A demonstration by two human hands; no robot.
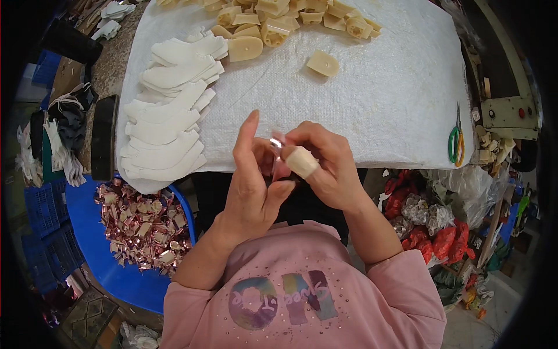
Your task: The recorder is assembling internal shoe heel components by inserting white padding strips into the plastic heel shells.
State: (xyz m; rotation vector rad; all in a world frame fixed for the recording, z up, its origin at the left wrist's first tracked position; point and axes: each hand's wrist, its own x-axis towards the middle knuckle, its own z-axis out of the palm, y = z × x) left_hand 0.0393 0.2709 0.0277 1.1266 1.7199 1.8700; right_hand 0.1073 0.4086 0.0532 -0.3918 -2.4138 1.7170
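- At the far left, a bunch of cloth items [71, 129], some white and some dark, hung near the table [119, 75].
- Next to it, a flat black object [104, 138] lay at the table's left side.
- Below this side stood a blue tub [87, 232], and inside it was a big pile of shiny pink pieces [145, 227].
- White flat pieces [168, 116] lay overlapping in a long row, on the left part of a white woven sheet [395, 104] which covered the table.
- The left hand [250, 180] had its index finger stretched upward; its grip was narrow, with the thumb and other fingers around a shiny pink strip [281, 167].
- This strip was between the two hands, just before the near edge of the table, and its upper end was blurred.
- At the far edge lay a heap of beige blocks [276, 29].
- The right hand [334, 168] also had a narrow grip, pinching the strip; a pale wrap [303, 162] was around its thumb.
- One beige block [323, 63] lay apart from the heap.
- Near the right edge rested scissors [456, 145] with green and orange handles.
- Lower at the right were red plastic bags [456, 241].
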